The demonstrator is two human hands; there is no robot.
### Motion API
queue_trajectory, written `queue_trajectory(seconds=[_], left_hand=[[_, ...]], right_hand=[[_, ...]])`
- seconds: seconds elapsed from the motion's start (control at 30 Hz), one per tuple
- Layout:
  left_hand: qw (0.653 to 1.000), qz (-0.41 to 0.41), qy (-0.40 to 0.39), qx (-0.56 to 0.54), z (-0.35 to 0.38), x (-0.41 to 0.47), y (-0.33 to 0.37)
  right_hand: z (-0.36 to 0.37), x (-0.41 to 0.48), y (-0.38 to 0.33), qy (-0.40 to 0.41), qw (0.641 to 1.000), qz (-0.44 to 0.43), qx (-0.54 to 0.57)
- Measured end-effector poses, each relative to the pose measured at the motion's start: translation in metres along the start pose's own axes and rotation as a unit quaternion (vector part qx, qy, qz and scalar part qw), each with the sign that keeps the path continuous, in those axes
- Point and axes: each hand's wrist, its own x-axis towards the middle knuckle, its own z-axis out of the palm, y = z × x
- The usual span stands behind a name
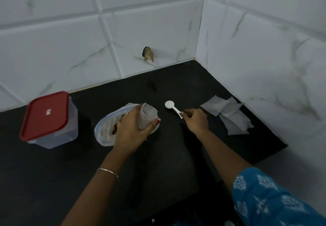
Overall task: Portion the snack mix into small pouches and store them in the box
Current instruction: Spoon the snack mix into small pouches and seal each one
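Your left hand (131, 130) is holding a small pouch (147, 116) open over the snack bag (104, 130), your right hand (195, 120) is pinching the white spoon (173, 108) (keep it level), and the box (51, 120) is waiting shut on the tabletop (167, 155).

Open counter in front, corner walled in behind and to the right

The near black counter (158, 172) is left bare; passage is blocked by the lidded box (51, 120) at left, the snack bag (104, 130) at centre, the loose pouches (229, 116) at right, and the tiled walls (255, 49).

Head-mounted view, steeply down onto counter (167, 164).
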Motion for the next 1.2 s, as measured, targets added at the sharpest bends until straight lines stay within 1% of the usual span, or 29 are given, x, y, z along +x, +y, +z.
queue_trajectory(seconds=[0.1,0.23,0.37,0.5,0.7,0.77,0.87,1.0,1.07,1.13,1.2], left_hand=[[1.000,-0.008,0.015,-0.015,-0.004,-0.001,-0.004],[0.999,-0.025,0.020,-0.033,-0.014,-0.006,-0.012],[0.997,-0.047,0.048,-0.040,-0.029,-0.015,-0.027],[0.992,-0.088,0.081,-0.033,-0.046,-0.031,-0.049],[0.990,-0.118,0.064,-0.048,-0.054,-0.045,-0.062],[0.988,-0.129,0.060,-0.061,-0.054,-0.049,-0.063],[0.984,-0.143,0.064,-0.086,-0.057,-0.053,-0.069],[0.973,-0.161,0.087,-0.141,-0.064,-0.061,-0.072],[0.969,-0.163,0.100,-0.155,-0.066,-0.066,-0.073],[0.970,-0.163,0.104,-0.149,-0.067,-0.068,-0.077],[0.973,-0.164,0.104,-0.126,-0.067,-0.068,-0.081]], right_hand=[[0.004,0.005,0.001,0.006,1.000,-0.008,-0.021],[0.007,0.010,0.002,-0.010,0.998,-0.010,-0.055],[0.009,0.015,0.001,-0.012,0.999,-0.004,-0.039],[0.013,0.017,0.001,-0.015,0.999,-0.028,-0.028],[0.024,0.016,-0.008,-0.028,0.996,-0.047,-0.074],[0.025,0.015,-0.013,-0.026,0.997,-0.041,-0.060],[0.020,0.008,-0.024,-0.024,0.999,-0.046,0.015],[0.005,-0.013,-0.054,-0.045,0.985,-0.119,0.113],[-0.002,-0.026,-0.070,-0.079,0.973,-0.167,0.142],[-0.006,-0.039,-0.080,-0.129,0.957,-0.223,0.132],[-0.004,-0.050,-0.086,-0.158,0.942,-0.289,0.068]])
